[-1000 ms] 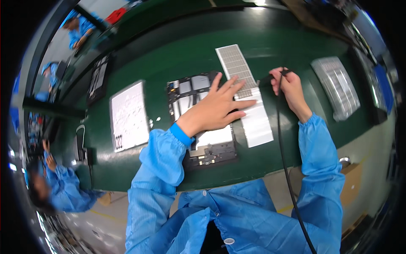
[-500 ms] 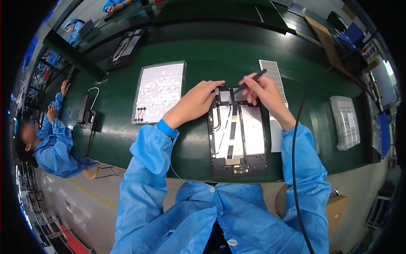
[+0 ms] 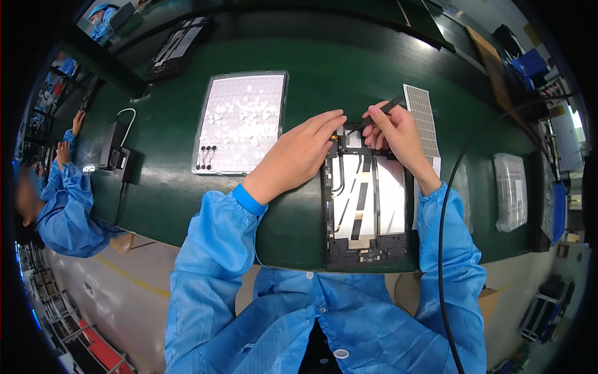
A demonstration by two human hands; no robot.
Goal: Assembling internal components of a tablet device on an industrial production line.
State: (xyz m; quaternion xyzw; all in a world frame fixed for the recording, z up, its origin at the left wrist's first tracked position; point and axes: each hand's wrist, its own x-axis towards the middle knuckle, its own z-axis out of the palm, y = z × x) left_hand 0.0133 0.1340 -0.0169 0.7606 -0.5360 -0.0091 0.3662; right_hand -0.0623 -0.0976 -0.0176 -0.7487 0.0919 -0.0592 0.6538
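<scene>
A dark tablet-like device with its inner side up [image 3: 390, 193] lies on the green table in front of me, its white panel, black strips and cables exposed. My left hand [image 3: 296, 153] rests over its upper left corner with fingers stretched out; what lies under the fingertips is hidden. In my right hand [image 3: 398, 134] are slim black tweezers [image 3: 391, 105], pinched between thumb and fingers and slanting down to the left. Their tip is at the device's top end, near a small pale square [image 3: 354, 141]. A blue wrist band [image 3: 249, 199] circles my left wrist.
Left of the device is a clear tray [image 3: 240, 124] with small white pieces and several black parts. A sheet of grey labels [image 3: 422, 118] lies at right, a clear plastic case [image 3: 511, 190] beyond. A black cable [image 3: 443, 243] hangs past my right arm. A co-worker [image 3: 68, 206] sits at left.
The view has shifted, so the device and tray appear farther right. The tweezers' tip has moved left across the device's top end. My left hand stays at the corner.
</scene>
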